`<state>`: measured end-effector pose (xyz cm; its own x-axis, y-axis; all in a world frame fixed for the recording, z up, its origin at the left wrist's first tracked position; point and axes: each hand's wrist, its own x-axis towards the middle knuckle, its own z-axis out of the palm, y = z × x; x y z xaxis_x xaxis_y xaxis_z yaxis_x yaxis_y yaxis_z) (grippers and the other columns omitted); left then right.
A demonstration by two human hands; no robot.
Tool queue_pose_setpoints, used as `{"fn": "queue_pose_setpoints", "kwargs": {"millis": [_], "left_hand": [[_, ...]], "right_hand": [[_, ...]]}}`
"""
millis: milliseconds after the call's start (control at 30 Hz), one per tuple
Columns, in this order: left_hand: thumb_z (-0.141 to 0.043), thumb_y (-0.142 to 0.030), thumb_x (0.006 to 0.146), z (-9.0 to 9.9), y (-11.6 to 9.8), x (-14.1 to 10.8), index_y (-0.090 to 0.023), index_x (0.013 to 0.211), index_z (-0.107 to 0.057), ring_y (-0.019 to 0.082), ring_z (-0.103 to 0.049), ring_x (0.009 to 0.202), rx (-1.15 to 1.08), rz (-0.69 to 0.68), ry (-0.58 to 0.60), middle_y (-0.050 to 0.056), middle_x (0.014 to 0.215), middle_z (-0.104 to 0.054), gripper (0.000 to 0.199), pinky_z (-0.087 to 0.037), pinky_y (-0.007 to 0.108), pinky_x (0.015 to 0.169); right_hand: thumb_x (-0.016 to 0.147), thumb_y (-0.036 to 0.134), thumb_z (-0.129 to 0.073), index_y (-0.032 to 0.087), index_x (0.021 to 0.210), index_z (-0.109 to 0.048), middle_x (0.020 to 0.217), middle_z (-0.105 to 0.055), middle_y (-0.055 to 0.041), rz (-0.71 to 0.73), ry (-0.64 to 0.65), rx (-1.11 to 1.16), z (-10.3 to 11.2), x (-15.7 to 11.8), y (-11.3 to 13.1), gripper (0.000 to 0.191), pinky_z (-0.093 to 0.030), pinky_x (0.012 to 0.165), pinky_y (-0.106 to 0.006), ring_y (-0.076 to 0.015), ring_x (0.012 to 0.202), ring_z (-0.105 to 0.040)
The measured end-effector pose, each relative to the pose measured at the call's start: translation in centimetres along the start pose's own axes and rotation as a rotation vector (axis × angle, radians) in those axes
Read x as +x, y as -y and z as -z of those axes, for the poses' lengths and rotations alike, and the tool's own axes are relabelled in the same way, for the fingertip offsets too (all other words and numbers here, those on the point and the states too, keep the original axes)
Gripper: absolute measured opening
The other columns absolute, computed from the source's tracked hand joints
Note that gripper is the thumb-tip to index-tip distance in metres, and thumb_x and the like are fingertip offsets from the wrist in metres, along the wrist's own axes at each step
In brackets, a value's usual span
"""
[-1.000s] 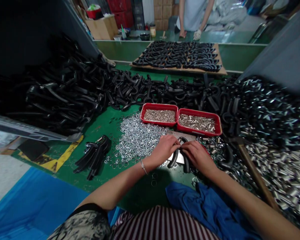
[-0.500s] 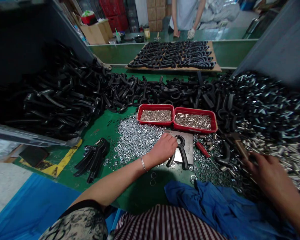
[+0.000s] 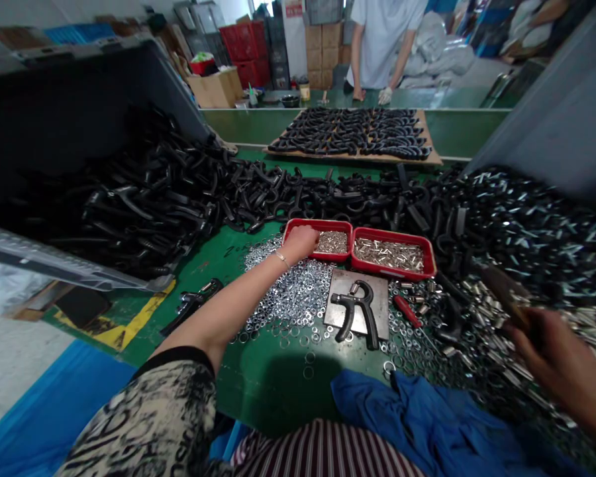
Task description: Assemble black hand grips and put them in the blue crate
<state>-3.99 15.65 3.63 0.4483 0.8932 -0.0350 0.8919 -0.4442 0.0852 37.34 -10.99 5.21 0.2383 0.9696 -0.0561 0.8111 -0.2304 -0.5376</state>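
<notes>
The desk [image 3: 248, 391] has a smooth green top with a soft sheen. The flat plate [image 3: 338, 281] is dull grey metal, and the hinged black handles [image 3: 369, 323] on it look like plastic, mostly matt. Both the left tray [image 3: 348, 249] and right tray [image 3: 395, 271] are red, glossy plastic, holding small shiny metal pieces [image 3: 334, 242] and bright metal pins [image 3: 388, 254]. The loose rings [image 3: 300, 291] are silvery metal. The hammer [image 3: 517, 313] has a wooden shaft; its head is blurred. Rumpled blue cloth [image 3: 392, 404] looks soft and matt; the flat sheet [image 3: 433, 151] is brown cardboard.

single head-worn view, looking forward and steeply down over the green worktop [image 3: 278, 364], near bench close, far bench beyond
</notes>
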Motion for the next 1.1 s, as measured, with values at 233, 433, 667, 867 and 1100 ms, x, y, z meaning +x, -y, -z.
{"fn": "queue_pose_setpoints", "kwargs": {"millis": [233,433,667,867,1100], "left_hand": [[-0.051,-0.01,0.09,-1.0,-0.1,1.1,-0.006,0.102,-0.074,0.03,-0.067,0.105,0.007,-0.044,-0.003,0.021,0.108,-0.072,0.027,-0.048,0.038,0.093],[-0.062,-0.02,0.089,-1.3,1.0,-0.2,-0.012,0.091,-0.071,0.021,-0.066,0.091,-0.412,0.072,-0.229,0.011,0.097,-0.073,0.012,-0.049,0.032,0.086],[-0.06,-0.025,0.095,-0.7,-4.3,-5.7,-0.016,0.094,-0.066,0.013,-0.063,0.086,-0.952,-0.094,-0.226,0.004,0.093,-0.071,0.011,-0.049,0.028,0.08],[-0.062,-0.02,0.092,-3.0,-8.5,-6.6,-0.016,0.09,-0.07,0.017,-0.065,0.088,-0.792,-0.147,-0.067,0.004,0.094,-0.072,0.009,-0.05,0.033,0.084],[-0.062,-0.021,0.092,-4.2,-9.7,-5.1,-0.016,0.091,-0.072,0.021,-0.067,0.088,-0.664,-0.095,-0.033,0.005,0.095,-0.075,0.011,-0.049,0.034,0.082]], "right_hand": [[0.095,0.064,-0.043,0.024,0.119,-0.057,0.081,-0.07,-0.0046,0.09,0.375,0.102,-4.3,-3.1,8.4,0.048,-0.051,0.063,-0.033,-0.0231,0.069,-0.066],[0.1,0.057,-0.035,0.021,0.116,-0.058,0.085,-0.072,-0.0092,0.286,0.24,-0.025,-6.6,-1.0,11.3,0.045,-0.048,0.058,-0.033,-0.0244,0.066,-0.067],[0.102,0.058,-0.03,0.02,0.131,-0.053,0.089,-0.072,-0.0093,0.226,0.298,-0.001,-7.5,-0.5,10.6,0.053,-0.049,0.061,-0.033,-0.025,0.071,-0.069],[0.099,0.06,-0.04,0.024,0.117,-0.059,0.082,-0.069,-0.0044,0.095,0.441,0.171,-7.9,-0.7,8.5,0.045,-0.048,0.058,-0.03,-0.0215,0.07,-0.066],[0.094,0.068,-0.048,0.024,0.083,-0.048,0.057,-0.044,0.007,-0.26,0.336,0.674,-8.4,-2.1,8.0,0.045,-0.027,0.034,-0.022,-0.0092,0.038,-0.036]]}}
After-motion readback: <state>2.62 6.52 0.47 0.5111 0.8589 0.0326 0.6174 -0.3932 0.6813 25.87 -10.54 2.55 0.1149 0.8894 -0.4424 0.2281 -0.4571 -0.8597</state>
